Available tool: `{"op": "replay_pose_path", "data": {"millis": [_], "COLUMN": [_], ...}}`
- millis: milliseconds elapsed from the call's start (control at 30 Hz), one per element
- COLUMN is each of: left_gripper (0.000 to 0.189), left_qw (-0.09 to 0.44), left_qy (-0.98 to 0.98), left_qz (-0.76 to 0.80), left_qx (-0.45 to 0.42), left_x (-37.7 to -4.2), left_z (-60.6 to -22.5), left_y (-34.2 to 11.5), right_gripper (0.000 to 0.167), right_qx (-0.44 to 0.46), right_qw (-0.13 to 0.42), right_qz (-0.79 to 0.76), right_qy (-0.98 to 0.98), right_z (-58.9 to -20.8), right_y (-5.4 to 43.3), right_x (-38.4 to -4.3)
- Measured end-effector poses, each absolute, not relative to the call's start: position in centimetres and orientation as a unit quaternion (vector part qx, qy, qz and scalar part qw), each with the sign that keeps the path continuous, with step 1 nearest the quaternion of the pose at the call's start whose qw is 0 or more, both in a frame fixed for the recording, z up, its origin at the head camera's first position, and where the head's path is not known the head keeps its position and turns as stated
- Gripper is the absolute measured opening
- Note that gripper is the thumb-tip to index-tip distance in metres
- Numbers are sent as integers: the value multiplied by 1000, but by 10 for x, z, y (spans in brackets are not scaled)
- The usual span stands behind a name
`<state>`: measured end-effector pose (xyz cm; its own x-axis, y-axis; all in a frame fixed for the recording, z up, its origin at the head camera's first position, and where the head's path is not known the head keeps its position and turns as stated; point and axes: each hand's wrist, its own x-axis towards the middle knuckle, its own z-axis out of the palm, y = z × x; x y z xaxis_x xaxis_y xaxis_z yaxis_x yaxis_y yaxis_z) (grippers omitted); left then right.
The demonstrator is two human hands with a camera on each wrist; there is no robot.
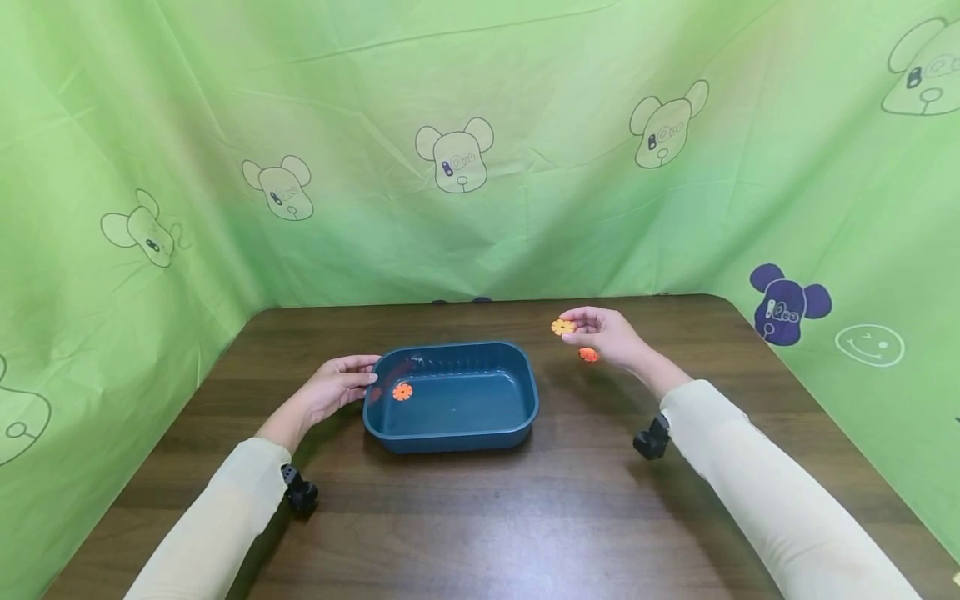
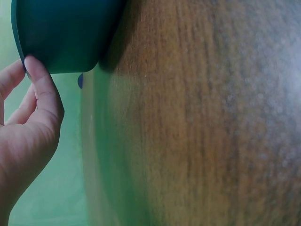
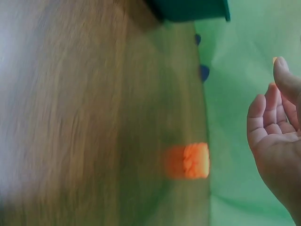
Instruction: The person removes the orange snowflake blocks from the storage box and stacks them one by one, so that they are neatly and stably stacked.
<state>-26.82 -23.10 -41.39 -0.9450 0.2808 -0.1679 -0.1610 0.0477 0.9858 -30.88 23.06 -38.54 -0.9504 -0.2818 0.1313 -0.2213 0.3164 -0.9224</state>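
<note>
A dark blue-green plastic basin (image 1: pixel 450 439) sits on the table, with one orange flower-shaped disc (image 1: pixel 402 392) lying inside near its left end. My left hand (image 1: pixel 341 388) pinches the basin's left rim between thumb and fingers; the left wrist view shows the thumb (image 2: pixel 40 77) on the outer wall. Right of the basin, my right hand (image 1: pixel 603 335) is raised, pinching a yellow-orange flower-shaped disc (image 1: pixel 563 327) by its edge. Below that hand stands a short orange stack with ridged sides (image 3: pixel 196 161), mostly covered by the hand in the head view.
The brown wooden table (image 1: pixel 450 525) reaches to a green cloth (image 1: pixel 360 250) with cartoon bear heads, which hangs behind and at both sides. Black wrist cameras (image 1: pixel 300 492) sit under both light sleeves, low over the table.
</note>
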Motion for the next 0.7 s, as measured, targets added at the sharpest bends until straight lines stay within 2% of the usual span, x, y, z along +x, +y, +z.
{"op": "replay_pose_path", "data": {"millis": [533, 700], "left_gripper": [50, 50], "left_qw": [160, 159], "left_qy": [706, 706], "left_qz": [689, 689], "left_qx": [37, 37], "left_x": [-268, -268], "left_z": [-413, -413], "left_y": [-231, -231], "right_gripper": [42, 42], "right_qx": [-119, -110], "right_qw": [-22, -20], "right_qz": [-559, -553], "right_qy": [820, 825], "right_z": [-413, -418], "right_y": [269, 276], "right_x": [-322, -325]}}
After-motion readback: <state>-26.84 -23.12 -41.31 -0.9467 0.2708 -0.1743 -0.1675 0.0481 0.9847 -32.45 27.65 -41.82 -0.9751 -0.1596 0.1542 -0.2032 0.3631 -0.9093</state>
